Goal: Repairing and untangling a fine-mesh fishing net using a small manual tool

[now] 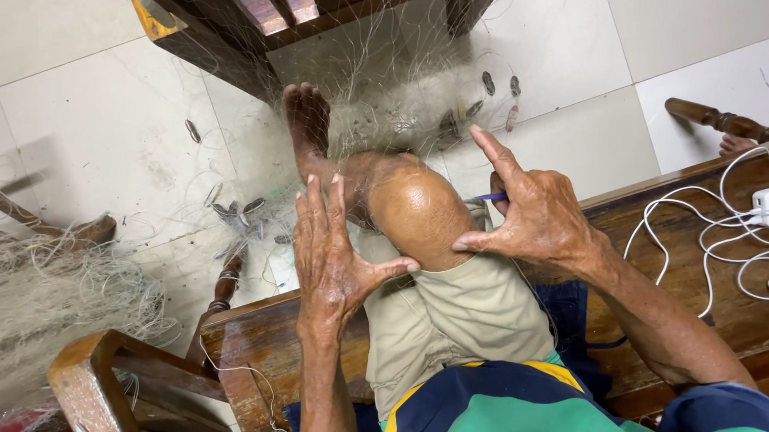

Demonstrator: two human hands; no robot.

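My left hand is raised flat beside my bent knee, fingers straight and together, thumb out toward the knee, with thin net strands across it. My right hand sits on the other side of the knee, index finger pointing up, the other fingers curled around a small blue netting needle. A fine, pale fishing net stretches from my hands over my foot to the tiled floor, with small dark sinkers along it.
I sit on a dark wooden bench. White cables and white plugs lie on its right part. A heap of net lies at the left by a wooden chair arm. Dark wooden furniture stands ahead.
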